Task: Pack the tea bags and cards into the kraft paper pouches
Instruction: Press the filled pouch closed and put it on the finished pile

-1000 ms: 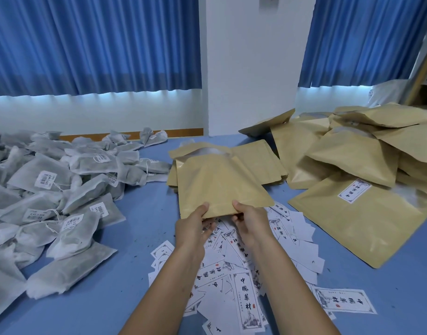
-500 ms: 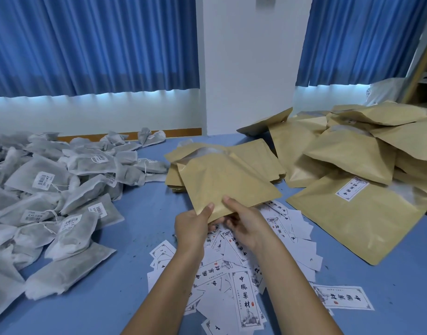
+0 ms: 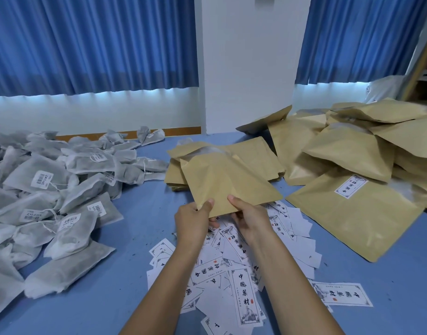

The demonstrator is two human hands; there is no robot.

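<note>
Turned since a second ago — kraft paper pouch pinched at its near edge by left hand and right hand, thumbs on top, over cards scattered on desk.

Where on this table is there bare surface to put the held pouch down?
Bare blue table runs as a strip between the tea bags and the cards, left of the left hand. Another patch lies near right, below the labelled pouch, beside the lone card. Crowded: pouch heap at right, pouch stack behind the held pouch.
</note>
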